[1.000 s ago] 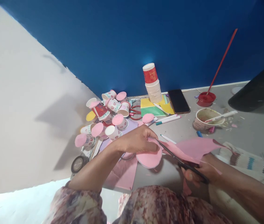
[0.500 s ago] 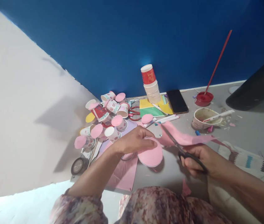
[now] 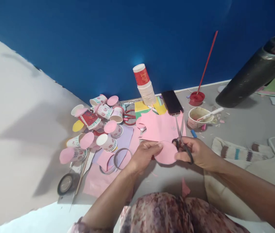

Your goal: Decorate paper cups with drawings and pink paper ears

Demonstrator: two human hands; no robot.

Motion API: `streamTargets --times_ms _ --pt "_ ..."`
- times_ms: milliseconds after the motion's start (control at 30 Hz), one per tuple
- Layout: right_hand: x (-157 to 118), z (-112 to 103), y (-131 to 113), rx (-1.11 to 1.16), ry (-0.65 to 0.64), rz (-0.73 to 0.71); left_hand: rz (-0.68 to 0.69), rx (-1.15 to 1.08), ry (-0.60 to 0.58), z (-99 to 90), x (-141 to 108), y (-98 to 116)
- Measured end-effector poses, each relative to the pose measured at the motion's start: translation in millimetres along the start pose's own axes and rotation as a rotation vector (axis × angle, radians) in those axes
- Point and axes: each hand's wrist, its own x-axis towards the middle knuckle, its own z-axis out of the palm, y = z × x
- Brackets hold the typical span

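One pink paper circle (image 3: 166, 154) is held between the two hands, above the near part of the grey table (image 3: 158, 183). The left hand (image 3: 142, 156) pinches its left edge between thumb and fingers. The right hand (image 3: 198, 152) has its thumb at the right edge, the other fingers curled around one pair of scissors (image 3: 181, 139), whose two blades stand apart. Just behind lies one large pink sheet (image 3: 160, 126). Leftward are two grey rings (image 3: 115, 159) and about a dozen paper cups (image 3: 90, 119), overlapping, so I cannot count exactly. Farther back are one cup stack (image 3: 147, 92) and one phone (image 3: 172, 102).
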Motion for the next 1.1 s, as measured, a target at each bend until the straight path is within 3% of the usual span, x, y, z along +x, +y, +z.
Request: streamTargets --times_ms 133,333,500,700,867,1000,1100 --pt "3.7 1.6 2.0 0.003 0.149 -0.041 0.032 -0.131 0.0 4.6 2.8 -4.9" --pt "5.7 6.4 -1.1 0.052 0.267 -0.072 0.082 -0.142 0.14 0.8 5.3 -5.0" --pt "5.0 9.8 3.4 0.039 0.211 -0.069 0.124 -0.151 0.159 3.3 8.8 -8.2" --pt "2.1 10.0 8.7 -0.014 0.023 0.01 0.134 -0.218 0.139 -0.9 12.5 -23.8" --pt "3.2 9.2 8.5 -0.007 0.034 -0.007 0.131 -0.053 0.037 -4.9 6.6 -24.6" --pt "4.5 14.7 10.1 -0.01 0.028 0.0 0.181 -0.092 0.135 -2.7 5.9 -23.3" --pt "4.7 18.9 14.2 -0.042 0.016 0.027 0.17 -0.16 0.136 -2.0 6.8 -25.2"
